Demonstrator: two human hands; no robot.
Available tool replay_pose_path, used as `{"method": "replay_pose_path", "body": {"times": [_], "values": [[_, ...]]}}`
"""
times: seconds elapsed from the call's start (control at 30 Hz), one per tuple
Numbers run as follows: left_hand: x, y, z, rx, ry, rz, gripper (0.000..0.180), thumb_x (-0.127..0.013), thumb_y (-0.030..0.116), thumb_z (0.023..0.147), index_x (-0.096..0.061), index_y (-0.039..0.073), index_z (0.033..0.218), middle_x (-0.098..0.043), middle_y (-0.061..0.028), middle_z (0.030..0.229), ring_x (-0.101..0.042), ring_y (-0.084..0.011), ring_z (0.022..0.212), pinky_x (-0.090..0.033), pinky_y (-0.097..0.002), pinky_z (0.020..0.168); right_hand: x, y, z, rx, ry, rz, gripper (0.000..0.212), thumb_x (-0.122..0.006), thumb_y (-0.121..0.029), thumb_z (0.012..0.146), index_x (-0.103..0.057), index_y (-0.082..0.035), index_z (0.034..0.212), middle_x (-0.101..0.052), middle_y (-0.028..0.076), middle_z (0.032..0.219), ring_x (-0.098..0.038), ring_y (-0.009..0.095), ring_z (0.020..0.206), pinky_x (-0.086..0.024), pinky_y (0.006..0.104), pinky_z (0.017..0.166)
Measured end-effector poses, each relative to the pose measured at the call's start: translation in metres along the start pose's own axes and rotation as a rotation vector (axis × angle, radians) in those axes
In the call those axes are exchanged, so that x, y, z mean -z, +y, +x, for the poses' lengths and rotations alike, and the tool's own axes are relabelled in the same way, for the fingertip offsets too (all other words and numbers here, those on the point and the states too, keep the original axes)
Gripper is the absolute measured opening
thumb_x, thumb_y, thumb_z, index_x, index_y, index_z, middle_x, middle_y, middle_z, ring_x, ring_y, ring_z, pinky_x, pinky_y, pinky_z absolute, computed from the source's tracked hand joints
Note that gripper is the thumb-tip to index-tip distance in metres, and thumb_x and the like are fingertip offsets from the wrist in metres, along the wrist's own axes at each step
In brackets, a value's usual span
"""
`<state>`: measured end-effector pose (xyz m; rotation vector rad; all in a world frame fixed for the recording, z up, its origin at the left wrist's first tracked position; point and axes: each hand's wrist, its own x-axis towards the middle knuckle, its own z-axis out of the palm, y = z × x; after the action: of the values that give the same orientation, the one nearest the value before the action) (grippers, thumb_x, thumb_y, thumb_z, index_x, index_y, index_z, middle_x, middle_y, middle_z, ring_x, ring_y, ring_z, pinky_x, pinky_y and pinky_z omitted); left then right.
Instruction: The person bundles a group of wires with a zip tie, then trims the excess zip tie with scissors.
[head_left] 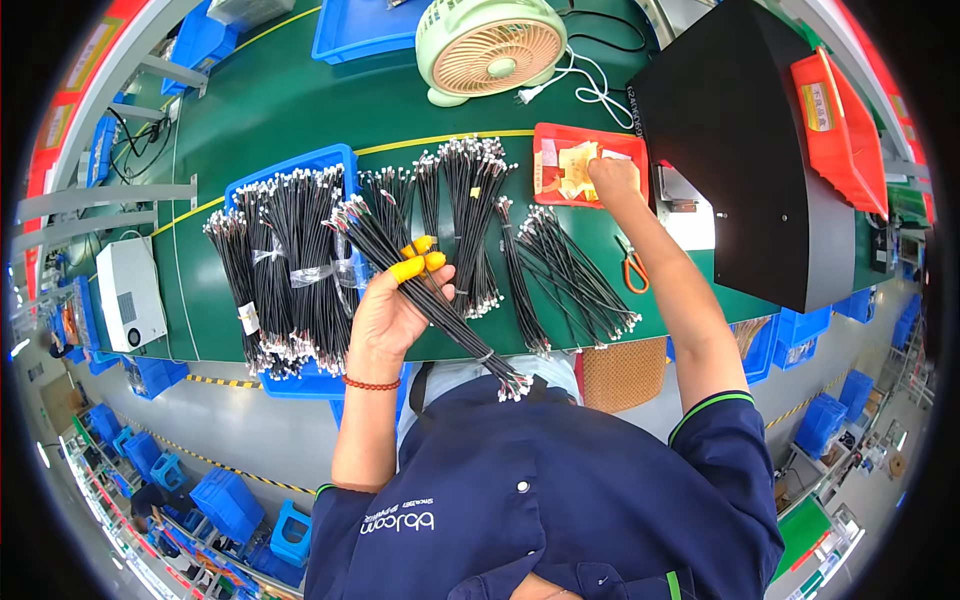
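My left hand (pixel 388 318), with yellow finger covers on some fingertips, is closed around a tied bundle of black cables (pixel 455 325). The bundle slants toward my body, small white connectors at both ends. At the red bin (pixel 543 190), my right hand (pixel 616 184) reaches over the rim with curled fingers against the pale yellow paper slips (pixel 576 170). Whether a slip is pinched there is hidden. More cable bundles (pixel 472 215) lie beyond my left hand. A thin bundle (pixel 522 285) and a fanned-out loose group of cables (pixel 575 270) rest between my hands.
Thick cable bundles (pixel 300 250) lie over a blue tray (pixel 347 160) at left. Orange-handled scissors (pixel 635 272) lie right of the loose cables. A green fan (pixel 490 55) stands at the back; a large black box (pixel 745 150) with a red bin (pixel 840 130) on its side stands right.
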<state>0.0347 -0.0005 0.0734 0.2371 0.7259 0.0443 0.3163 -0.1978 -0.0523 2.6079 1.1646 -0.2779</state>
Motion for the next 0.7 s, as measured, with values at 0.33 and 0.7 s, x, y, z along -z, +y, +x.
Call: {"method": "replay_pose_path", "body": {"times": [0.33,0.7], "values": [[0.027,0.005,-0.007,-0.056,0.077,-0.096,0.023,-0.051,0.005,0.077,-0.055,0.004,0.1,-0.059,-0.0102,0.09,-0.056,-0.0251,0.084,-0.046,-0.0394,0.071,0.013,0.004,-0.012,0.06,0.116,0.037,0.008,-0.052,-0.005,0.069,-0.059,-0.004,0.072,-0.06,0.014,0.078,-0.062,0.025,0.07,-0.05,0.0341,0.058],[0.03,0.003,-0.014,-0.073,0.06,-0.183,0.019,-0.051,0.005,0.078,-0.056,0.003,0.096,-0.06,-0.009,0.086,-0.057,-0.023,0.082,-0.046,-0.0371,0.073,0.032,0.002,-0.028,-0.086,0.248,0.01,0.011,-0.046,-0.007,0.076,-0.053,-0.003,0.083,-0.055,0.017,0.088,-0.058,0.026,0.076,-0.048,0.0354,0.06]]}}
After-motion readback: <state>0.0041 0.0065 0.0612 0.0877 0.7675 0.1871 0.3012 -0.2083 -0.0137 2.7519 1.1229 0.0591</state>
